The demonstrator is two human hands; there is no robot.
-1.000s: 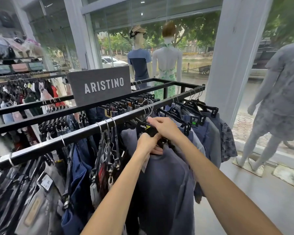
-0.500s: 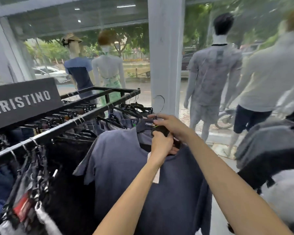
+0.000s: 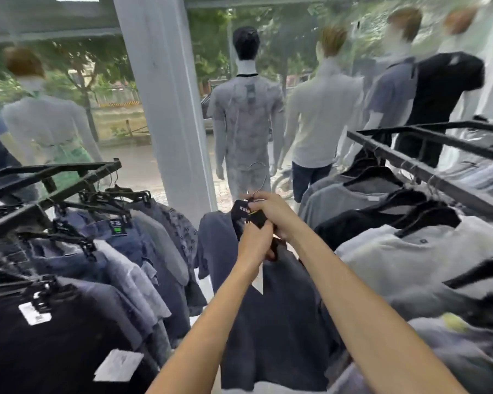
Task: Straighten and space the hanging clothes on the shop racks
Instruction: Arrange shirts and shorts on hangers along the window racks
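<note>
A dark navy shirt on a black hanger hangs in the air between two racks, off any rail, its wire hook pointing up. My left hand grips the shirt's collar and hanger neck from below. Above it, my right hand pinches the hanger top beside the hook. The left black rack carries jeans and grey and navy shirts on clip hangers. On the right black rack hang grey, black and white tops.
A white pillar stands straight ahead at the shop window. Several dressed mannequins line the glass behind both racks. A narrow strip of floor runs between the racks under the held shirt.
The navy shirt has come off the left rack's rail and been carried rightward between the racks. My view has swung right, and the second rack has come into sight.
</note>
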